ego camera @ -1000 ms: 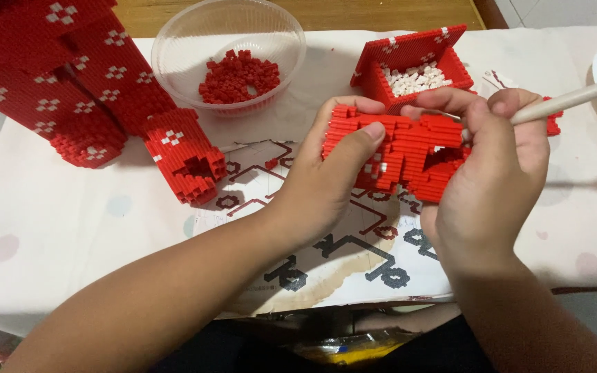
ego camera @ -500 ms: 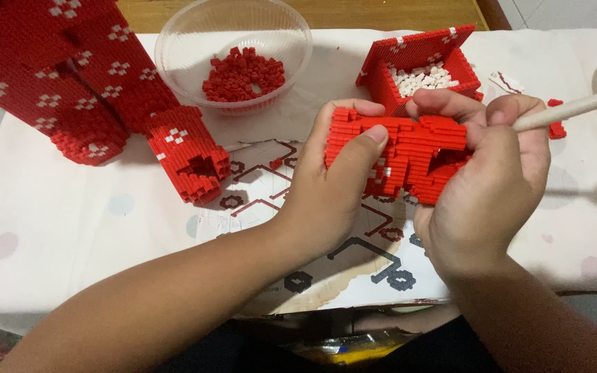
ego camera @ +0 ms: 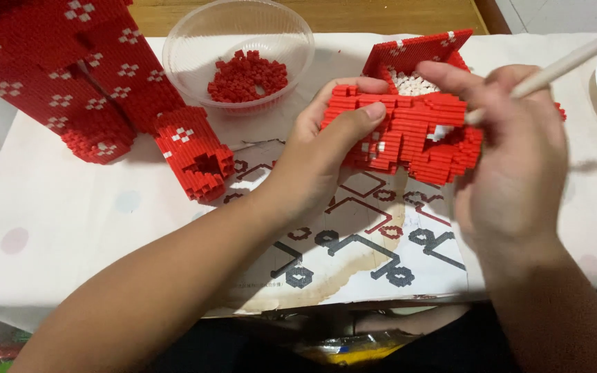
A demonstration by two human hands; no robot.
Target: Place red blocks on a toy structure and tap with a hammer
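Item: red brick block (ego camera: 409, 135), a part-built slab of small interlocking bricks with a few white ones set in, centre-right of the frame, held clear of the table.
Left hand (ego camera: 326, 155): wrapped around the block's left end, thumb pressed flat on its near face, fingers curled behind; a firm clasp.
Right hand (ego camera: 513, 159): fingers pinched together on a pale stick tool (ego camera: 564, 65), whose tip touches the block's right side.
Change since half a second ago: the block sits a shade lower and nearer, and the right hand has drawn slightly off it, baring more of the front face. Judged: work at that spot goes on; block not set down.
Surroundings: clear bowl (ego camera: 240, 31) of loose red bricks, upper centre; open red box (ego camera: 416, 59) of white bricks behind the block; large red model (ego camera: 70, 76), upper left; printed diagram sheet (ego camera: 354, 255) beneath the hands.
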